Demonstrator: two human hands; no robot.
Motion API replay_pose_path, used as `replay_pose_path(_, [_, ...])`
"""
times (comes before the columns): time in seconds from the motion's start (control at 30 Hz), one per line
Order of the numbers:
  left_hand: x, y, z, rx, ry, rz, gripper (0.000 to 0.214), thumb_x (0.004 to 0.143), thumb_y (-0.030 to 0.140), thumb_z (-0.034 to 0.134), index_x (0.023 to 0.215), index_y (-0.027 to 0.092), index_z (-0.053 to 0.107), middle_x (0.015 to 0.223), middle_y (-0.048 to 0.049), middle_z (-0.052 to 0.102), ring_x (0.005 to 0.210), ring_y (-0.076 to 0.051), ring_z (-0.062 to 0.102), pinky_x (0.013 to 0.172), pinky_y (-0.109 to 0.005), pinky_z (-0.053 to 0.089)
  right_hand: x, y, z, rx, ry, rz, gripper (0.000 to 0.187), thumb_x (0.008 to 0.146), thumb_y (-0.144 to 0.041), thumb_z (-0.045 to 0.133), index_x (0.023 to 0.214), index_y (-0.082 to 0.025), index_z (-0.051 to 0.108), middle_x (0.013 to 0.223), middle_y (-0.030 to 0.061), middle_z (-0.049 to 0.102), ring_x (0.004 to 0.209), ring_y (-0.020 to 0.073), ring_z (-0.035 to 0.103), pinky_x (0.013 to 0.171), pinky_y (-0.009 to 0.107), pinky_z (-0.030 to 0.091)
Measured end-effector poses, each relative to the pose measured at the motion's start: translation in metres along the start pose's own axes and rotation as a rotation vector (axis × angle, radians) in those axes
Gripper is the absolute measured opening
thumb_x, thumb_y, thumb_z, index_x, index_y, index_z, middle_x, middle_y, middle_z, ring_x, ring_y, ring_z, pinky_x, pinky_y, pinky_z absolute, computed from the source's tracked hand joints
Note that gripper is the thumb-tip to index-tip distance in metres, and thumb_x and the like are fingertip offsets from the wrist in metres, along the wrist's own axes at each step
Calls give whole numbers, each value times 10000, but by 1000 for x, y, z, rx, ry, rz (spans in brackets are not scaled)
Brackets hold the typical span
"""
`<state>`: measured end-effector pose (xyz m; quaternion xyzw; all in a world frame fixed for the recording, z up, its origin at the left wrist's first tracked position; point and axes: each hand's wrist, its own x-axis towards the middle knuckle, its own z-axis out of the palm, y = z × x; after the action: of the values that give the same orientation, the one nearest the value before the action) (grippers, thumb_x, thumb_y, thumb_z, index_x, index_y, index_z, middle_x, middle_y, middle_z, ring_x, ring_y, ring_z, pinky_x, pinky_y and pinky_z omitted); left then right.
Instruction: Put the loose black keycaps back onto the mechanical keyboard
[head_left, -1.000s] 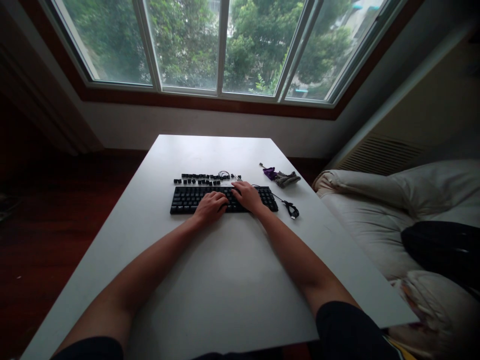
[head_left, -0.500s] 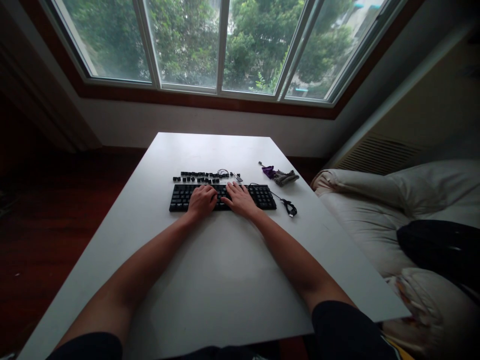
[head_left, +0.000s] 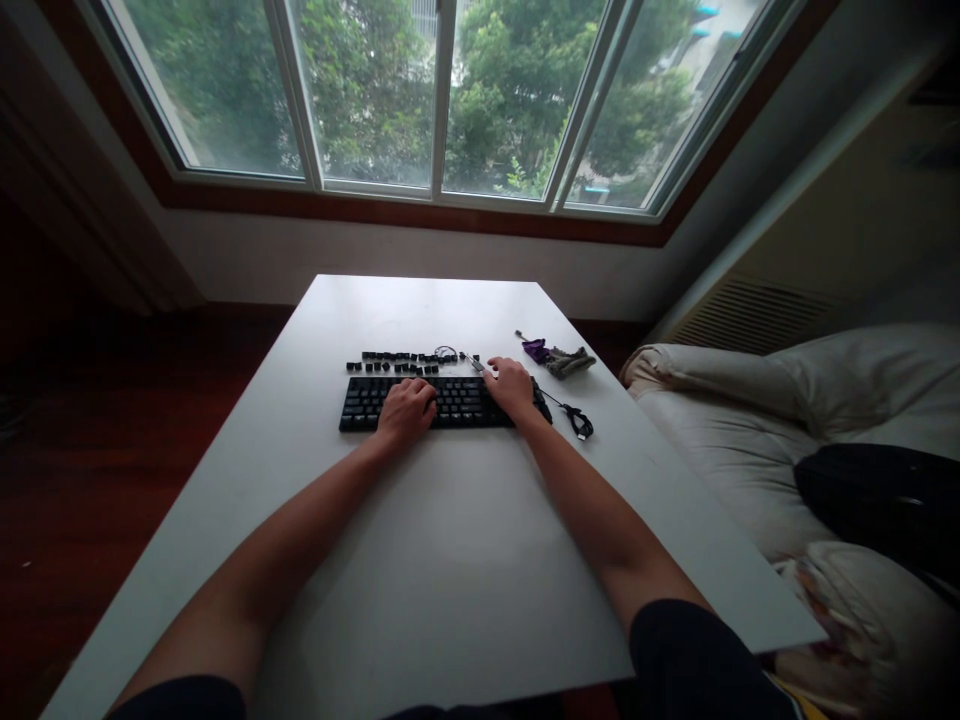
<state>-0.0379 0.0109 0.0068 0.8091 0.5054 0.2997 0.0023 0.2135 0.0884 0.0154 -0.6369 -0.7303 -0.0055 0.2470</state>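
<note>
A black keyboard (head_left: 461,400) lies on the white table (head_left: 450,560) with its long side toward me. My left hand (head_left: 406,408) rests palm down on its left-middle keys, fingers lightly bent, holding nothing. Over the right part of the keyboard, my right hand (head_left: 511,386) is open, its fingers pointing toward the far edge and the thumb apart. Just left of its fingertips lies a small metallic tool (head_left: 477,365). Loose black keycaps (head_left: 401,357) stand in two rows behind the keyboard, with a thin wire loop (head_left: 446,354) at the right end.
A coiled black cable (head_left: 577,422) lies right of the keyboard. Farther back on the right are a purple cloth (head_left: 535,350), a grey cloth (head_left: 570,362) and a small brush-like item (head_left: 519,334). A pale sofa (head_left: 720,420) stands beyond the table's right edge; a window is ahead.
My right hand has moved right across the keyboard, uncovering its middle keys. My left hand stays in place on the keys. The camera view has tilted up slightly.
</note>
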Motion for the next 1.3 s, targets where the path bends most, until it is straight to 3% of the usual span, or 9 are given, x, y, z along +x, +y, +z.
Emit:
replay_pose_path(0.13, [0, 1, -1, -24, 5, -6, 144, 906, 241, 576, 1010, 238, 676, 1089, -93, 660, 1031, -284, 567, 909, -435, 427, 22, -2, 6, -68, -145, 76, 408, 908, -448, 613, 1241, -217, 662, 1079, 112, 738, 1038, 289, 636, 910, 406, 443])
replay_pose_path(0.33, [-1, 0, -3, -45, 4, -2, 131, 908, 236, 578, 1003, 236, 668, 1084, -96, 655, 1020, -287, 565, 902, -437, 422, 36, -15, 19, -137, -210, 118, 365, 888, -380, 626, 1216, -231, 681, 1025, 115, 755, 1038, 289, 659, 946, 424, 387])
replay_pose_path(0.63, [0, -1, -2, -14, -2, 5, 137, 911, 242, 574, 1012, 237, 668, 1087, -94, 652, 1023, -281, 564, 907, -434, 426, 28, -11, 4, 1, -36, 30, 249, 930, -249, 543, 1108, -228, 717, 910, 48, 760, 938, 230, 667, 944, 375, 383])
replay_pose_path(0.77, [0, -2, -1, 17, -13, 15, 144, 924, 254, 559, 1019, 228, 664, 1092, -96, 650, 1028, -283, 560, 905, -435, 427, 21, 12, -11, 90, 49, 73, 254, 929, -250, 512, 1073, -219, 720, 892, 56, 754, 886, 234, 669, 892, 354, 415])
replay_pose_path(0.9, [-1, -1, -3, 67, -44, -1, 167, 948, 285, 540, 1051, 232, 661, 1108, -95, 643, 1050, -278, 551, 918, -425, 423, 8, 60, -31, 102, 185, 203, 278, 918, -256, 480, 1058, -193, 711, 931, 87, 748, 868, 247, 658, 853, 350, 430])
replay_pose_path(1.07, [2, 4, -2, 113, -73, -7, 385, 971, 423, 535, 1309, 252, 607, 1171, -115, 616, 1112, -303, 522, 943, -443, 402, -18, 110, -49, -91, 228, 335, 259, 879, -245, 500, 1002, -179, 718, 984, 131, 711, 964, 285, 592, 880, 399, 415])
replay_pose_path(1.17, [6, 7, 1, 138, -101, 2, 490, 964, 521, 529, 1397, 295, 570, 1190, -123, 596, 1124, -322, 507, 955, -465, 383, -29, 109, -49, -151, 197, 271, 249, 877, -257, 521, 988, -170, 727, 1087, 163, 663, 1044, 311, 546, 903, 422, 409])
replay_pose_path(1.3, [9, 8, 3, 150, -131, 11, 498, 962, 586, 496, 1366, 316, 606, 1203, -124, 581, 1133, -326, 498, 967, -470, 367, -37, 69, -40, -53, 140, -8, 259, 931, -267, 505, 1051, -168, 711, 1113, 149, 643, 1078, 301, 533, 977, 428, 400])
